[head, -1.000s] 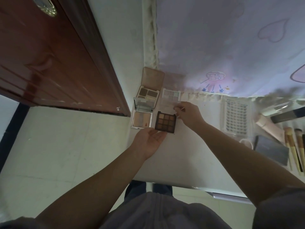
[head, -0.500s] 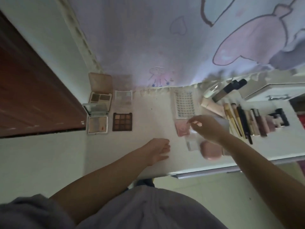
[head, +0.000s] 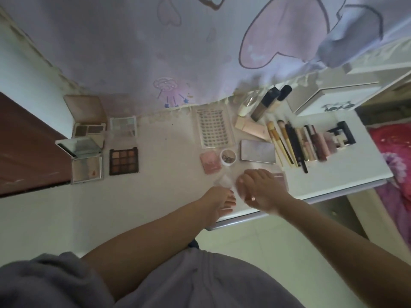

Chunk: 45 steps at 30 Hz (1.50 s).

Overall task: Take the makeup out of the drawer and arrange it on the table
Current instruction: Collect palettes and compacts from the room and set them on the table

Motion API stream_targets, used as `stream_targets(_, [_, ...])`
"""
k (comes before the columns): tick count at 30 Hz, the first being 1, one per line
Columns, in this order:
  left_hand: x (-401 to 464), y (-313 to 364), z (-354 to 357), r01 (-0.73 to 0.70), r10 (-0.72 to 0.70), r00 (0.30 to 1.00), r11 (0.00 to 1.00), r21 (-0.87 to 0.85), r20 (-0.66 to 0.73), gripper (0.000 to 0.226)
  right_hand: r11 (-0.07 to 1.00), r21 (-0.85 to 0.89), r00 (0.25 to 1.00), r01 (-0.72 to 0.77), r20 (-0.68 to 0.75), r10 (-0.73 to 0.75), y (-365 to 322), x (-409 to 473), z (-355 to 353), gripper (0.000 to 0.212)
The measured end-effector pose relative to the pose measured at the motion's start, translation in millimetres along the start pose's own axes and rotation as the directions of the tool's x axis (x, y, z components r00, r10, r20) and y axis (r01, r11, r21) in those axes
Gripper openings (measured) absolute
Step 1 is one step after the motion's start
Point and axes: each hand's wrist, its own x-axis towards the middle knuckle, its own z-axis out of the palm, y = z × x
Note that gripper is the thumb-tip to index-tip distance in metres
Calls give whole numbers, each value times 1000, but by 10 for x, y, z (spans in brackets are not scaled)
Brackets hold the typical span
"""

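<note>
Nearest the camera, both forearms are reaching over the near edge of the white worktop (head: 347,187). The left hand (head: 219,201) is resting near that edge with fingers bent, its fingertips touching a small clear, blurred item (head: 224,182); whether it is truly pinching it I cannot tell. The right hand (head: 260,187) is lying fingers-down just beside it, partly covering a flat pinkish palette (head: 280,177); its grip on anything is hidden, so I cannot tell that either. Just beyond the hands, a pink compact (head: 210,162), a small round jar (head: 228,156) and a grey closed palette (head: 258,151) are sitting close together. Right of these, brushes and tubes (head: 295,143) are lying in a neat row. At the far left, a nine-pan brown palette (head: 123,160) and three opened mirrored palettes (head: 87,138) are forming a tidy block, with a lash tray (head: 213,127) farther back and bottles (head: 264,105) by the curtain (head: 200,41). The arranging step is seemingly under way; next, the clear piece probably needs seating squarely beside the pink compact, without nudging the jar.
</note>
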Motion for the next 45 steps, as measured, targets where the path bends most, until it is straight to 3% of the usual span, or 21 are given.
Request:
stream_targets(4, [-149,12,-53,9,16,984,990,-137,178,37,948,308,993,-79,-55,101,-174,-10,-223,47])
stream_targets(6, [-283,46,-151,38,57,940,962,-269,337,59,872,476,985,-111,-66,161,-352,6,-362,51])
stream_targets(9, [-504,92,-370,12,160,892,927,-376,422,66,774,628,988,-86,-46,147,-581,48,-568,56])
stream_targets(15, [-903,-17,-944,-69,251,902,887,-457,352,68,850,519,996,90,-52,-74,-1175,260,-868,55])
stream_targets(20, [-1135,-339,-1485,-119,347,886,812,-571,309,61,825,535,976,183,1,-218,-1690,460,-933,51])
stream_targets(26, [-1299,-687,-1979,-173,386,908,696,-696,161,61,790,563,937,243,74,-341,-2237,715,-892,46])
stream_targets(31, [-1393,-836,-2284,-146,380,915,628,-765,137,66,577,813,923,81,157,-350,-2385,1045,-1003,15])
stream_targets(33, [-1404,-850,-2361,-153,382,916,616,-773,123,68,456,890,947,0,146,-285,-2428,1172,-981,17])
stream_targets(35, [-1418,-839,-2448,-188,372,925,621,-761,75,67,348,935,972,-64,137,-188,-2497,1294,-907,22])
stream_targets(36, [-1429,-823,-2494,-213,364,930,622,-753,38,65,357,933,980,-55,119,-161,-2540,1353,-854,19])
stream_targets(39, [-1395,-768,-2633,-338,319,934,643,-687,-161,45,519,854,993,26,36,-110,-2721,1554,-722,11])
stream_targets(40, [-1363,-754,-2682,-421,310,907,678,-603,-285,35,567,823,995,44,12,-96,-2786,1625,-693,14])
stream_targets(42, [-1336,-712,-2765,-545,335,784,774,-322,-523,24,646,760,997,69,-29,-72,-2895,1762,-646,11])
stream_targets(45, [-1318,-653,-2821,-527,437,651,849,45,-621,29,709,701,997,77,-72,-37,-2987,1907,-571,13])
